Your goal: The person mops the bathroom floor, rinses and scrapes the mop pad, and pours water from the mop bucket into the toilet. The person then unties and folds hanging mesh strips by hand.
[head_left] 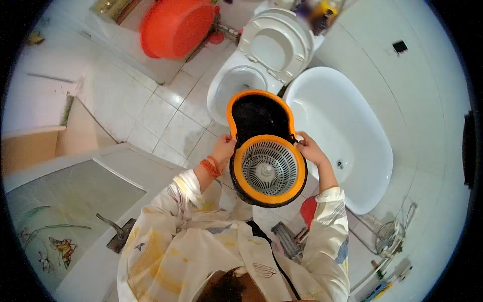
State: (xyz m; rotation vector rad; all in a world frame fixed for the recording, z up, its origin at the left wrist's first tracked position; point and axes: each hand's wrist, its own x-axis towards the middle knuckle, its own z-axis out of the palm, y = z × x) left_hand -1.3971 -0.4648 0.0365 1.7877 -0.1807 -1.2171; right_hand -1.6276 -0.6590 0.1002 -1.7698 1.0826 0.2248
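A black spin mop bucket (257, 119) with orange rims hangs between my hands in front of my body. Its round grey wringer basket (268, 168) faces me, and the dark open well lies on the far side. My left hand (224, 149), with an orange bracelet at the wrist, grips the left edge where the two parts meet. On the opposite edge my right hand (310, 149) grips near the handle joint. The bucket's far end overlaps the near part of the toilet (236, 83), whose lid is up. How much liquid the well holds, I cannot tell.
To the right stands a white bathtub (370, 146). A large red basin (176, 27) is at the upper left. Left of me is a door with a metal handle (118, 232). Floor tiles (173, 128) show on the left, and a wire rack (390, 234) at lower right.
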